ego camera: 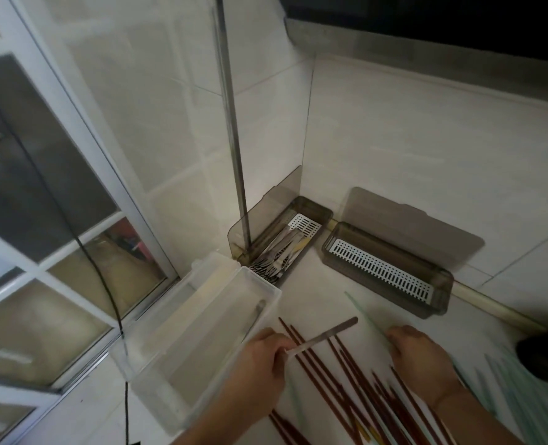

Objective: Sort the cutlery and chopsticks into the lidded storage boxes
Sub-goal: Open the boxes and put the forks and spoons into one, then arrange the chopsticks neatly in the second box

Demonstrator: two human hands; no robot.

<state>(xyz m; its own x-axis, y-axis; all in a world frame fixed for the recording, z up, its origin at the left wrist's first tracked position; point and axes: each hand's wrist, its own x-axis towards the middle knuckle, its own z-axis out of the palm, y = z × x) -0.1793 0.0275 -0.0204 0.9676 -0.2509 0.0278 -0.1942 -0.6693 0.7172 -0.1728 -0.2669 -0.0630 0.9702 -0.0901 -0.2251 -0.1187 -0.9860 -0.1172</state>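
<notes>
Our left hand [260, 358] pinching a metal utensil [325, 335] above brown chopsticks [346, 374], our right hand [417, 358] curled around a pale green chopstick [367, 317], clear box [202, 342] open just left.

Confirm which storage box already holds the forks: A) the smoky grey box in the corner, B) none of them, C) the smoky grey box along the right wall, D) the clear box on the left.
A: the forks lie in the corner grey box, while the right-wall grey box shows only its white slotted tray.
</notes>
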